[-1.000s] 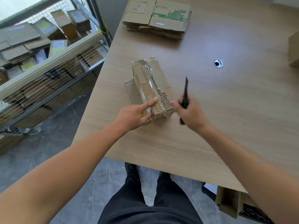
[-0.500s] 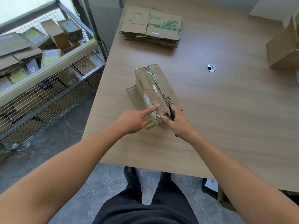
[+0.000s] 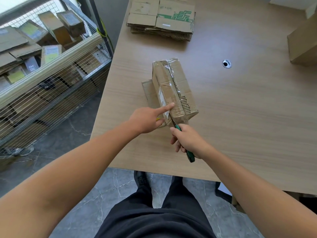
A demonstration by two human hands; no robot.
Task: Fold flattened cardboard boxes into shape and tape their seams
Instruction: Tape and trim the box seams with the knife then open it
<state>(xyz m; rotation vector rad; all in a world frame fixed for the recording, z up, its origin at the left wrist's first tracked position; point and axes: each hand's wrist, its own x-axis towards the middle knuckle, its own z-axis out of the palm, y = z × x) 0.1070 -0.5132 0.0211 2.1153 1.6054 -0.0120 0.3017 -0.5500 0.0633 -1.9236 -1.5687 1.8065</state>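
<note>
The table (image 3: 240, 117) fills most of the view, with a wire cage (image 3: 51, 86) of loose cardboard just beside its left edge. At the far side of the table a stack (image 3: 161, 18) of flattened boxes is left to be folded. The box (image 3: 178, 83) in hand is stood near the table's near-left corner, already folded into shape, with clear tape (image 3: 169, 69) run along its top seam; it is partly set on a flat sheet (image 3: 148, 93). The left hand (image 3: 145, 119) is held against the box's near end, its index finger (image 3: 167, 107) laid straight on the top beside the seam and nothing gripped in it. The right hand (image 3: 190, 140) is wrapped round a green-handled cutter (image 3: 191, 156). A second ago the cutter was held up with its blade in the air, clear of the box; since then it has been brought down, and the blade is now set against the near end of the box, just beside the pressing finger. From this it is judged that the seam has been taped and the strip is about to be severed, so this box is nearly done. Whether the blade has bitten into the tape cannot be told.
</note>
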